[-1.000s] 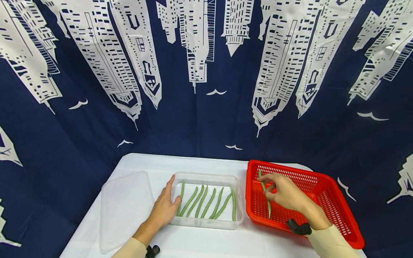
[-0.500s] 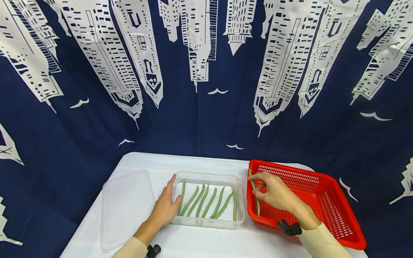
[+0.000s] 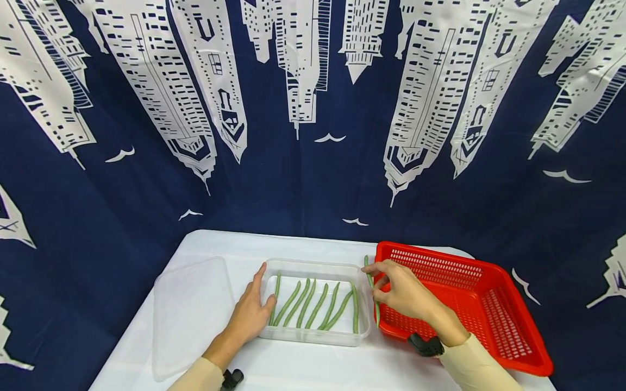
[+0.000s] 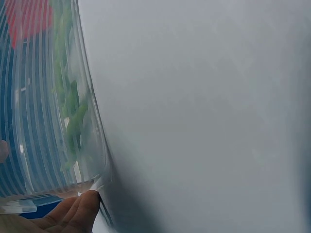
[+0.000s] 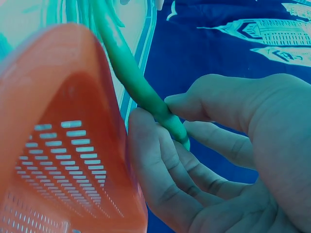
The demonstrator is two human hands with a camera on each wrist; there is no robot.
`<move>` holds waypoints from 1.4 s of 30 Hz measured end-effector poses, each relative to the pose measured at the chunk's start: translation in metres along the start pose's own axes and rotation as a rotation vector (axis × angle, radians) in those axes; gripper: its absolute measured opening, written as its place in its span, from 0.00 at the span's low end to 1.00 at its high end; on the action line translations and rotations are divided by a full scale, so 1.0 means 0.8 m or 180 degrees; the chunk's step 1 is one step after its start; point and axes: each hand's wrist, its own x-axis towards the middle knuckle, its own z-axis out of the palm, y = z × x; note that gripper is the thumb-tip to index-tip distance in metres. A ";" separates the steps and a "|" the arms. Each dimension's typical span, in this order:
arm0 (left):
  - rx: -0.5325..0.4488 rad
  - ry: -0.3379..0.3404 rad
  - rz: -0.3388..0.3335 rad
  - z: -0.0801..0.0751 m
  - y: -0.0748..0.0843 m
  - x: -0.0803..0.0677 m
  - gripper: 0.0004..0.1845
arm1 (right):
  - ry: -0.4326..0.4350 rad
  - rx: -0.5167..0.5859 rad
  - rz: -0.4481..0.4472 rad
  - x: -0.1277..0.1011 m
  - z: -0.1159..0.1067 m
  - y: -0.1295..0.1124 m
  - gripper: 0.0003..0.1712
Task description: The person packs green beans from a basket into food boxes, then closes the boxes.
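Observation:
Between thumb and fingers my right hand (image 3: 402, 290) pinches one green bean (image 3: 370, 282), held lengthwise over the gap between the clear plastic container (image 3: 313, 339) and the red basket. In the right wrist view the same bean (image 5: 127, 73) slants up from the fingertips, beside the basket's rim. Several green beans (image 3: 317, 307) lie in a loose row inside the container. At the container's left side rests my left hand (image 3: 250, 315), thumb and fingers spread along the wall. The left wrist view has its fingertips (image 4: 87, 204) at the container's corner, with beans blurred through the ribbed wall.
The red perforated basket (image 3: 518, 326) stands on the right of the white table (image 3: 313, 369), tilted toward the edge. A flat translucent lid (image 3: 191, 320) lies on the left. Behind hangs a dark blue cloth (image 3: 303, 190) with printed white buildings.
The right hand has carried the bean leftward from above the basket, past its rim, to the container's right edge. The left hand and the beans in the container stay where they were.

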 end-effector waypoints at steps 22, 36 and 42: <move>-0.0021 -0.0032 0.0004 0.002 -0.001 0.001 0.46 | 0.0003 0.0123 -0.0042 0.019 0.031 -0.016 0.25; -0.0016 -0.0018 -0.0015 0.002 -0.002 0.001 0.46 | -0.0038 0.0187 0.0006 0.024 0.039 -0.016 0.25; -0.0016 -0.0014 -0.0004 0.001 -0.003 0.002 0.46 | -0.0036 0.0204 0.0054 0.025 0.041 -0.017 0.26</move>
